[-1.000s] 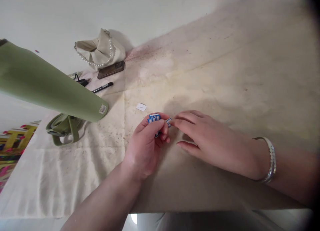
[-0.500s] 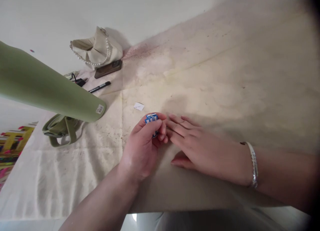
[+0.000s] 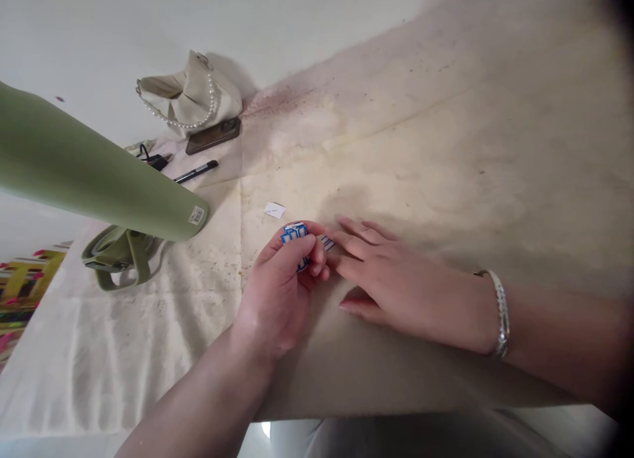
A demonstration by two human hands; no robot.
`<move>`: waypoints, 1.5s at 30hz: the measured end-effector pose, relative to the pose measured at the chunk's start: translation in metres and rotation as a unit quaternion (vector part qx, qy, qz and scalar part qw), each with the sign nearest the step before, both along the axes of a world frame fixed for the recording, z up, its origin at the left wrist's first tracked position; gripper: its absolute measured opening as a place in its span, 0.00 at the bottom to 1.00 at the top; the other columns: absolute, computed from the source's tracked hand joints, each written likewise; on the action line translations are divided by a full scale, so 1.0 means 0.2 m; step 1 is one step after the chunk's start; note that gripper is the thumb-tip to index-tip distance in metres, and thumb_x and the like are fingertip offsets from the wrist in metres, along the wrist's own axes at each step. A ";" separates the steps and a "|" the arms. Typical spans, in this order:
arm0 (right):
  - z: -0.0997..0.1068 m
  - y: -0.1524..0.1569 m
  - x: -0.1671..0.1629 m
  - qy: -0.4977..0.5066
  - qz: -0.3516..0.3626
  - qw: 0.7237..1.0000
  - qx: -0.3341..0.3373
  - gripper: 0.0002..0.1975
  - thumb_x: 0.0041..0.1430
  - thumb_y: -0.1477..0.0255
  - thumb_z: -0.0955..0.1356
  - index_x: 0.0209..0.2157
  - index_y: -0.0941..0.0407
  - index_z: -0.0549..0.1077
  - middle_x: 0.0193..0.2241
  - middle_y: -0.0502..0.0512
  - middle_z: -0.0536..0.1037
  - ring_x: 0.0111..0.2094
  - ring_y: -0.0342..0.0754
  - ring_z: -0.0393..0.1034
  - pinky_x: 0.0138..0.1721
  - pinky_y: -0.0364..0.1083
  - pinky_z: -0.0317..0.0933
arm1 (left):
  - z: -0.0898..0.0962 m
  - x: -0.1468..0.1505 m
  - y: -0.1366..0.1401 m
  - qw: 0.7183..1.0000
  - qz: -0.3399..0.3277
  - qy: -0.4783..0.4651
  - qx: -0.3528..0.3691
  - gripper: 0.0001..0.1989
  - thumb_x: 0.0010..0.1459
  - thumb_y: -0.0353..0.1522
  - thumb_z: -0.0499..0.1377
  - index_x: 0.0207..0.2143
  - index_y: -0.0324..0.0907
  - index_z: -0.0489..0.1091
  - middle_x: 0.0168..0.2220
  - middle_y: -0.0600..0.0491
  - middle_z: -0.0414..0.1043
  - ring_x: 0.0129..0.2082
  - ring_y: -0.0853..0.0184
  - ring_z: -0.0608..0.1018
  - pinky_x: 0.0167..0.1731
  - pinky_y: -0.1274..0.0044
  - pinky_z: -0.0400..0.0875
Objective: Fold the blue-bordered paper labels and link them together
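My left hand is closed around some small blue-edged white pieces, like stickers or paper cut-outs, pinched between thumb and fingers. Part of them is hidden by the thumb. My right hand rests palm down on the cloth with its fingers stretched out. Between the hands, at the right fingertips, a small white strip with blue lines shows; whether the left fingers also touch it I cannot tell. A little beyond the left hand lies a small white slip of paper.
At left a tall green bottle stands close to me, with a green strap beside its base. Behind it are a black pen, a phone and a cream handbag against the wall. A stained cream cloth covers the table.
My right fingers have shifted slightly up and spread, and the blue-lined strip now shows between the hands. My left hand keeps its hold on the pieces.
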State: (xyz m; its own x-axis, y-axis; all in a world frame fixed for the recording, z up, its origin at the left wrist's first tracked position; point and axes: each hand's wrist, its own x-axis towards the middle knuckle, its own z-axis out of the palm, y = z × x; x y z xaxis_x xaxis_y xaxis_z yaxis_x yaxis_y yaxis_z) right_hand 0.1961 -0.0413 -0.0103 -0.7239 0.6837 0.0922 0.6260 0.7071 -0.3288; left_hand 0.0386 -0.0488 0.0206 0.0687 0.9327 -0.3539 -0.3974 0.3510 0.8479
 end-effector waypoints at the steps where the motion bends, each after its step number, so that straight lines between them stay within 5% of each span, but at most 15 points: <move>1: 0.01 0.00 0.00 0.000 0.002 1.000 -0.005 0.22 0.57 0.64 0.66 0.50 0.59 0.70 0.61 0.64 0.60 0.63 0.62 0.44 0.61 0.59 0.46 | 0.00 0.00 0.00 1.000 0.002 0.000 0.001 0.03 0.54 0.28 0.55 0.31 0.39 0.69 0.21 0.57 0.60 0.23 0.75 0.63 0.26 0.80 0.61; 21: 0.05 0.02 0.00 0.061 0.013 0.998 -0.025 0.13 0.54 0.71 0.68 0.42 0.59 0.73 0.44 0.60 0.71 0.55 0.55 0.58 0.58 0.55 0.53 | 0.00 0.00 -0.01 1.000 -0.002 -0.007 -0.012 0.03 0.54 0.27 0.55 0.32 0.39 0.68 0.21 0.56 0.60 0.23 0.74 0.62 0.26 0.80 0.61; 45: 0.01 0.02 0.01 0.062 0.017 0.998 -0.001 0.09 0.57 0.70 0.66 0.40 0.57 0.72 0.47 0.61 0.70 0.54 0.55 0.61 0.57 0.57 0.54 | 0.02 0.00 -0.05 0.997 -0.071 -0.019 -0.029 0.05 0.55 0.29 0.55 0.33 0.39 0.70 0.23 0.55 0.62 0.24 0.73 0.64 0.27 0.79 0.61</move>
State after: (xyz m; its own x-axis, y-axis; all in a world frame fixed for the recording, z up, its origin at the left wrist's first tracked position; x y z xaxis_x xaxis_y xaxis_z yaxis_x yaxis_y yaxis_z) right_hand 0.1982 -0.0380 -0.0076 -0.7296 0.6592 0.1821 0.5559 0.7267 -0.4035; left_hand 0.0382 -0.0583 0.0247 0.2126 0.8908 -0.4017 -0.3726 0.4539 0.8094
